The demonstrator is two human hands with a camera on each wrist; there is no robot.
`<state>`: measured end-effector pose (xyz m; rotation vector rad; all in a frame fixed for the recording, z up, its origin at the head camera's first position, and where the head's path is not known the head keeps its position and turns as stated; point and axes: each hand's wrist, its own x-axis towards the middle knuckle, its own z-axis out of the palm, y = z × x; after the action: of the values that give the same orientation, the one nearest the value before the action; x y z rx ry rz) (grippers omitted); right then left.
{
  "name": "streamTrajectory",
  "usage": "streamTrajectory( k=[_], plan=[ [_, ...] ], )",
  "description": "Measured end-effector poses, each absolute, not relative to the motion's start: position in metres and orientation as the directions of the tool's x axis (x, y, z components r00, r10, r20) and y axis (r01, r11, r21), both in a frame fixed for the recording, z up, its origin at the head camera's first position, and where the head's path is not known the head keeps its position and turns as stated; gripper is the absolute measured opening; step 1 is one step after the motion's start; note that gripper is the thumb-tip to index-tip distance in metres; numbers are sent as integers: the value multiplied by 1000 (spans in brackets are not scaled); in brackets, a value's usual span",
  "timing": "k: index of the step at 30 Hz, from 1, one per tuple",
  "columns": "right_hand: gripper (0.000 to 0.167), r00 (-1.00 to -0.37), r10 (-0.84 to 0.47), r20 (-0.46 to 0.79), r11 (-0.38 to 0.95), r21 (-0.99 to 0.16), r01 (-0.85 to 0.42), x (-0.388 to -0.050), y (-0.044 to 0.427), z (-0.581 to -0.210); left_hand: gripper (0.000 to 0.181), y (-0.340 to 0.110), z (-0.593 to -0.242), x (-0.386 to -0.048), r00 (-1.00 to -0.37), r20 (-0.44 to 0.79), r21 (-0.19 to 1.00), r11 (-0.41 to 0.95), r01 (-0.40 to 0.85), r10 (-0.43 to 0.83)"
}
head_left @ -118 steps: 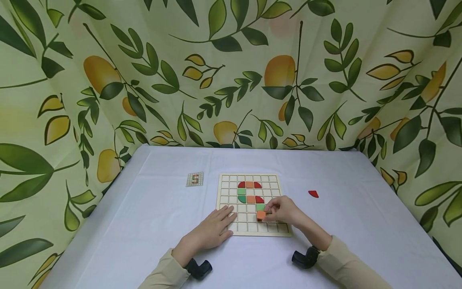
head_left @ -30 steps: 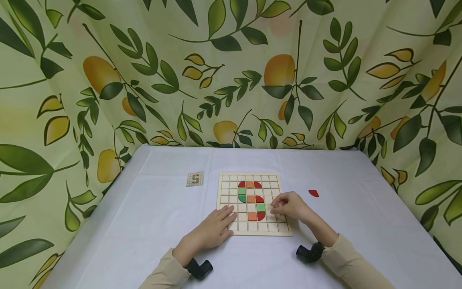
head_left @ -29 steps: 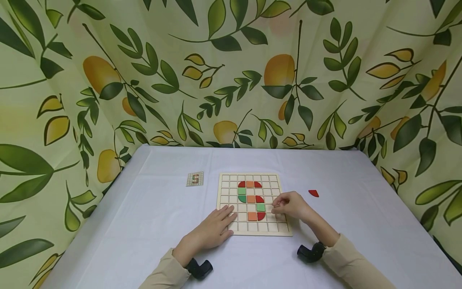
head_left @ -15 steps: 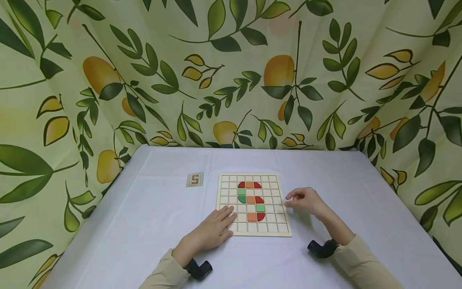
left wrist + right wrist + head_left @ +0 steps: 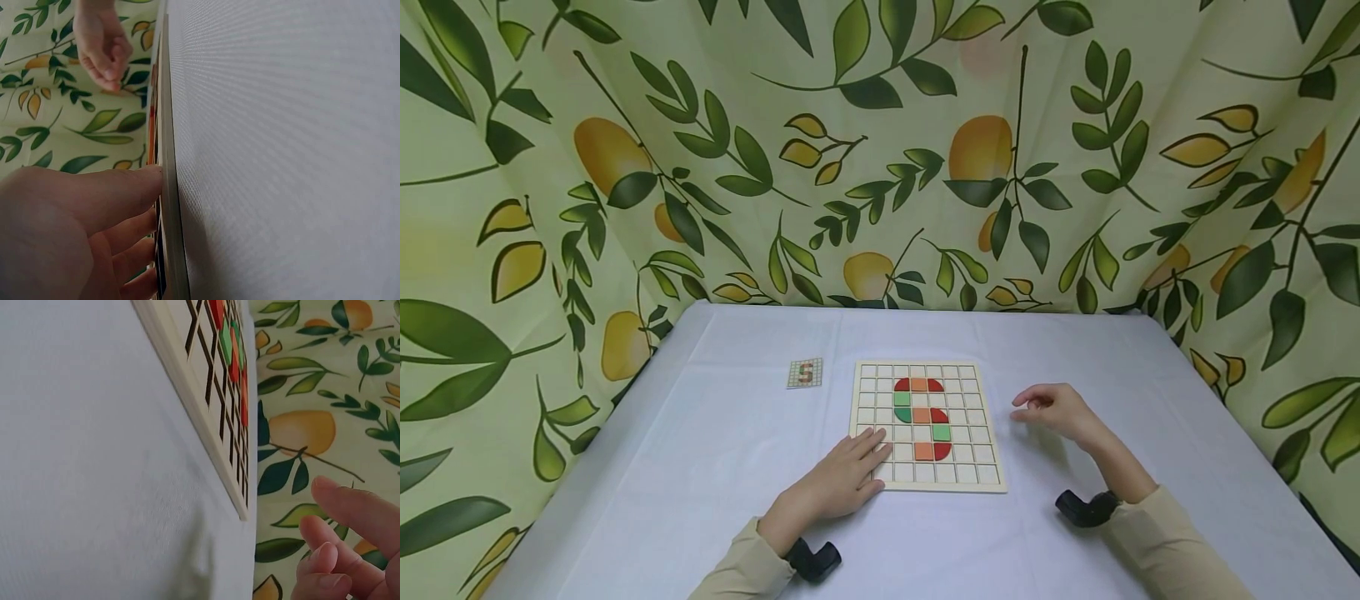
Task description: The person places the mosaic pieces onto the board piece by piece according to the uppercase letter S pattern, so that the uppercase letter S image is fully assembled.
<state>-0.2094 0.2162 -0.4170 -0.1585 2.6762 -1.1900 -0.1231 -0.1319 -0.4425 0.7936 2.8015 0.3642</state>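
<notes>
A pale wooden grid board (image 5: 973, 483) lies on the table, with red, orange and green tiles set in its squares in a curving shape. My left hand (image 5: 842, 475) rests on the board's near left corner, fingers spread; in the left wrist view the thumb (image 5: 119, 190) lies by its edge. Off the board's right side hovers my right hand (image 5: 1056, 412), its fingers loosely bent. The right wrist view has nothing between the thumb and fingers (image 5: 356, 509). An orange square tile (image 5: 923, 451) and a red quarter-round tile (image 5: 942, 451) sit side by side in the lower squares.
A small card (image 5: 805, 372) printed with a gridded tile pattern lies left of the board. White cloth (image 5: 700, 433) covers the table. Behind it hangs a leaf-and-fruit patterned curtain (image 5: 880, 167). Each wrist wears a black camera mount (image 5: 1086, 508).
The right hand let go of an orange tile, now in the board, then moved right and off it. A loose red piece on the cloth is now hidden by that hand. The left hand stayed.
</notes>
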Motion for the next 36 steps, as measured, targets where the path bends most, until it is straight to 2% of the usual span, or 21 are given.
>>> streamTrajectory(
  k=[17,24,36],
  plan=[
    [37,-986,-103,-135,684,-728,28,-226,244,-424,54,-131,-441,-121,-839,-137,289,832,474,526],
    [39,-982,-81,-169,679,-731,70,-234,254,-425,54,-131,-440,-121,-838,-141,291,831,474,527],
    [43,-972,-112,-206,684,-725,75,-243,273,-428,54,-131,-440,-121,-837,-142,293,830,474,528]
  ],
)
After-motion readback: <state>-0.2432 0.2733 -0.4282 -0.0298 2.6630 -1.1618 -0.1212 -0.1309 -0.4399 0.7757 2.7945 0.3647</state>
